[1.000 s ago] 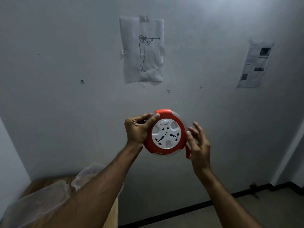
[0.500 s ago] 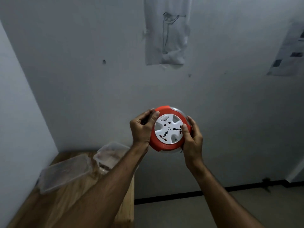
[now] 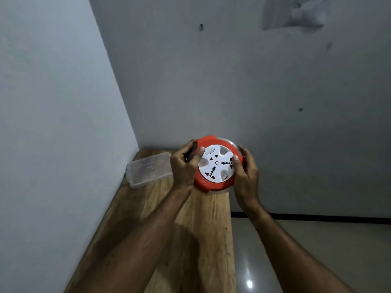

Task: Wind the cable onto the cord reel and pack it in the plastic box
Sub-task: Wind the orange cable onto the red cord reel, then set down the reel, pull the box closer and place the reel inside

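— What's in the plastic box (image 3: 150, 171)?
— It sits on the wooden table (image 3: 196, 233), back in the corner by the walls. It's clear, lying low and flat. I see nothing solid inside, though the light is dim and the plastic glares, so I can't be sure.

— And the cord reel (image 3: 218, 164)?
— Up in the air, above the table's far right part, just right of the box and not touching it. It's between the two hands.

— How do the hands hold it?
— The left hand (image 3: 183, 166) grips the reel's left rim, thumb on the white face, something dark under the fingers. The right hand (image 3: 246, 173) clasps the right rim, thumb tip on the face near the sockets.

— Which way does it face?
— The round white socket face points toward the camera, tilted slightly up. The orange body rings it. A clear rim shows behind along the upper right edge.
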Demonstrator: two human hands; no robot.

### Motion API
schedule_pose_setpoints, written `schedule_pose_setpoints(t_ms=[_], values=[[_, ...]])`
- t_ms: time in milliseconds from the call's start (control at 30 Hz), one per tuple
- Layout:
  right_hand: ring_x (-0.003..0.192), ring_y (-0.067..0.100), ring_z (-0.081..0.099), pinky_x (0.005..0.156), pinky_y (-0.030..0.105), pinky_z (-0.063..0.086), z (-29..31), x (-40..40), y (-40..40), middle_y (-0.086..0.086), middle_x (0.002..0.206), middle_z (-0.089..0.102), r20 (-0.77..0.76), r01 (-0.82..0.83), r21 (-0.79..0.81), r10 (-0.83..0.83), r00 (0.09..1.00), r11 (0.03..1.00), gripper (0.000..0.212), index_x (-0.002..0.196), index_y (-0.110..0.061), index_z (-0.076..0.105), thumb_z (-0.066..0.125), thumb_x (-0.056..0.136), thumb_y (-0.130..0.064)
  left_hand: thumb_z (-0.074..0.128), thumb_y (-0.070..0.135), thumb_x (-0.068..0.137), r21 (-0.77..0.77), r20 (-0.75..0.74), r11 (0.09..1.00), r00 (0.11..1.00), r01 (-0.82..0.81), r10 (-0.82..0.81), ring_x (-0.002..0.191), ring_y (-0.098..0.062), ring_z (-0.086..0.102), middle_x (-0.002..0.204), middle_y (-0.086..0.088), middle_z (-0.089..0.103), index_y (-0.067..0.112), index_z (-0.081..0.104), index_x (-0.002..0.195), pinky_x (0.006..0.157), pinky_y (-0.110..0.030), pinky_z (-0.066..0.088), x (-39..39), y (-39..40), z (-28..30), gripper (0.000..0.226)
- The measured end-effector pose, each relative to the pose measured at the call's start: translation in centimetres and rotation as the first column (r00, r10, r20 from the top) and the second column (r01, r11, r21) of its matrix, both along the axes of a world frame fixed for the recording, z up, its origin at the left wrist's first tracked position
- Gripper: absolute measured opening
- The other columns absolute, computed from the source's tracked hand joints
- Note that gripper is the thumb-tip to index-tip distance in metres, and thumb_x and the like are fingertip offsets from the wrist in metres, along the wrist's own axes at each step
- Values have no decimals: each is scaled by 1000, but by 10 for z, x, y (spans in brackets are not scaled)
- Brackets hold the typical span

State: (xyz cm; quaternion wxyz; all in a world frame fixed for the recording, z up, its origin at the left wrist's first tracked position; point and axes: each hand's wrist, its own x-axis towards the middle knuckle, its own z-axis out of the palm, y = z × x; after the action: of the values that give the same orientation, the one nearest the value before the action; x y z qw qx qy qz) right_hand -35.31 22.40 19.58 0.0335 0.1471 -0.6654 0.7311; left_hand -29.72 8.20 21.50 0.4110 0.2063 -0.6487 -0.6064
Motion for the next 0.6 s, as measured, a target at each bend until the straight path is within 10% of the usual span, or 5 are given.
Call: schedule_pose_setpoints(t_ms=[600], values=[[113,5,58,94,37,56,-140,142,-170,-5,130,56,88,-193,399,172,981,896,44,139,-25,54,51,101,-47,77,46,85,99,382,986,920,-135,88,92,-14,76,120,4,76,31,67,131,74,-36,66,182,-160,-138,49]])
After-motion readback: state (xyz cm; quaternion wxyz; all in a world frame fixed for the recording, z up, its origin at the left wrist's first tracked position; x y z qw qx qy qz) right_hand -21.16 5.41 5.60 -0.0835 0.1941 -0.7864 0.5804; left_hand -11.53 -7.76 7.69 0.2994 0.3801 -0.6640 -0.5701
